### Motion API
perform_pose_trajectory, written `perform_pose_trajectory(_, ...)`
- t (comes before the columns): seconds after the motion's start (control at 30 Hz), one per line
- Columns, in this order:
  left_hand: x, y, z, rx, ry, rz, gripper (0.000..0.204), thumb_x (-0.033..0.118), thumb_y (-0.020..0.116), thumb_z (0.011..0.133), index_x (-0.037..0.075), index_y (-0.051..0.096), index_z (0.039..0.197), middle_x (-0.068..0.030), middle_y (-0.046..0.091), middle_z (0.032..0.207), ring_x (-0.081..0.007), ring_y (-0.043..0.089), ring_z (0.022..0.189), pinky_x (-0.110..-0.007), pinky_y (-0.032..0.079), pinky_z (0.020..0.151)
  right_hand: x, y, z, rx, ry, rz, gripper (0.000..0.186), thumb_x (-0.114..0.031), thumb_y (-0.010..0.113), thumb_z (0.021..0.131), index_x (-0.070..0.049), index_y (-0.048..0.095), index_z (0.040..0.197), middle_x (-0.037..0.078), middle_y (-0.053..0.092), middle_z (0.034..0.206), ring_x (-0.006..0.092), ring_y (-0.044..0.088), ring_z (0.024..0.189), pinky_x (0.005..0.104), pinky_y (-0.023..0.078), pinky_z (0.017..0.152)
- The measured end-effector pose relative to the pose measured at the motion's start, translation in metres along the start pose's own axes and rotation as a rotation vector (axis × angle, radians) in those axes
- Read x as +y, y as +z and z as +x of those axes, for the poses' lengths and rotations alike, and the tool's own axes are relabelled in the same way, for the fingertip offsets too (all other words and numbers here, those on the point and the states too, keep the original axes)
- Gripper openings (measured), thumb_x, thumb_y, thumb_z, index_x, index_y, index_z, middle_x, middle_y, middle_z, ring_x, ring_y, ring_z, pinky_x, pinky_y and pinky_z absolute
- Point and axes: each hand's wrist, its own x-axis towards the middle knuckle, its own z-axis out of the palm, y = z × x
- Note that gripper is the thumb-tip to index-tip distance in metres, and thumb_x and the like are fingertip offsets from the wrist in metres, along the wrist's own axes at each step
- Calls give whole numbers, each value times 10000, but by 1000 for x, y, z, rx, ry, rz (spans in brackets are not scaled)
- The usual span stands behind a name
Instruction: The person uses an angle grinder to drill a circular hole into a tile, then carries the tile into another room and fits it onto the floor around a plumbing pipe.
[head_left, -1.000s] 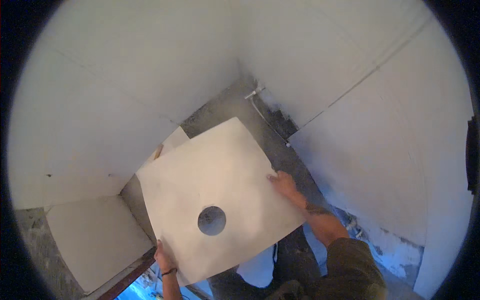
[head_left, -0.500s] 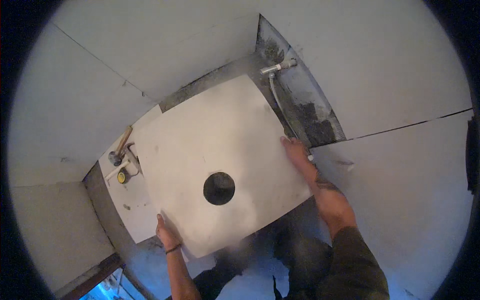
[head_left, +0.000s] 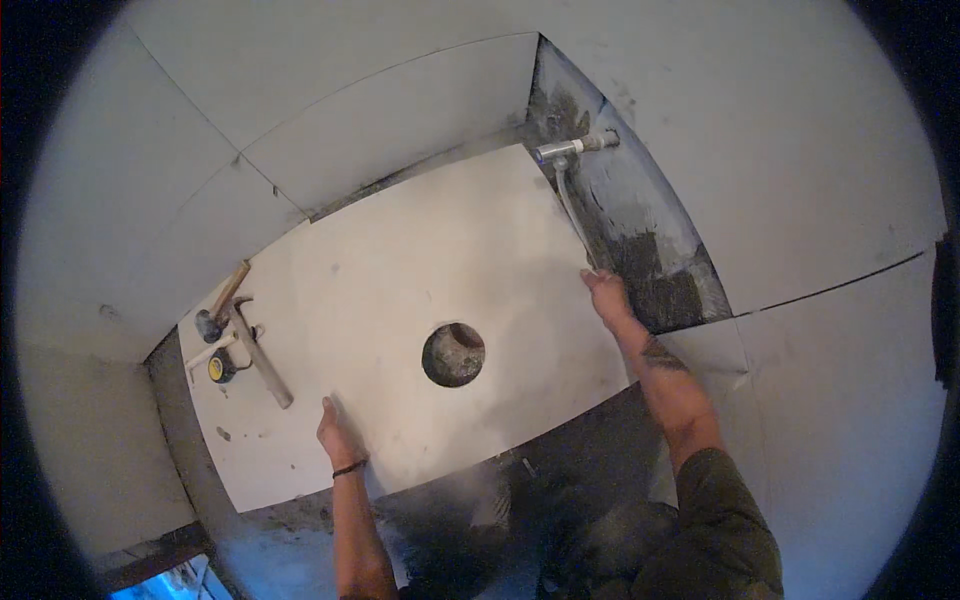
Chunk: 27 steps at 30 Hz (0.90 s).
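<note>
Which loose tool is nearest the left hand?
The slim-headed hammer: its handle end lies closest to the left hand. The dark-headed mallet and yellow-faced tape measure lie farther left.

Pale, seamed walls [head_left: 800,180], apparently tiled, stand in dim light.

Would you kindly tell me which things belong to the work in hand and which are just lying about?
Likely in use:
- pale slab with round hole

Likely lying about:
- mallet
- hammer
- black-and-yellow round item
- slim pale tool
</note>
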Motion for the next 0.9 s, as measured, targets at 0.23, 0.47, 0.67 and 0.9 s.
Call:
perform_pose_trajectory(0.23,-25,26,15,-43,-32,-37,473,441,588,1013,-6,658,1150,-44,653,969,-145,589,837,-315,492,757,16,-4,31,42,-117,107,359,-340,682,935,-10,662,795,35,625,744,168,519,707,387,458,695)
perform_pose_trajectory(0.47,-27,46,25,-73,-29,-24,424,436,606,1005,27,689,1076,3,616,864,-125,539,753,-295,461,686,-6,-10,48,108,-98,103,390,-337,673,934,18,661,773,101,644,708,227,574,695,408,470,707)
perform_pose_trajectory(0.67,-19,50,22,71,80,158,367,341,596,1033,130,589,732,86,463,679,-59,395,597,-272,331,536,-22,1,44,172,-41,-16,419,-378,619,945,24,722,890,248,713,881,394,687,837,447,504,818)
perform_pose_trajectory(0.9,-29,39,34,45,87,129,425,340,595,1030,150,487,665,86,389,647,-62,340,582,-277,287,517,-14,8,50,206,-242,-192,421,-356,617,935,51,695,865,231,699,827,320,650,752,433,492,781)
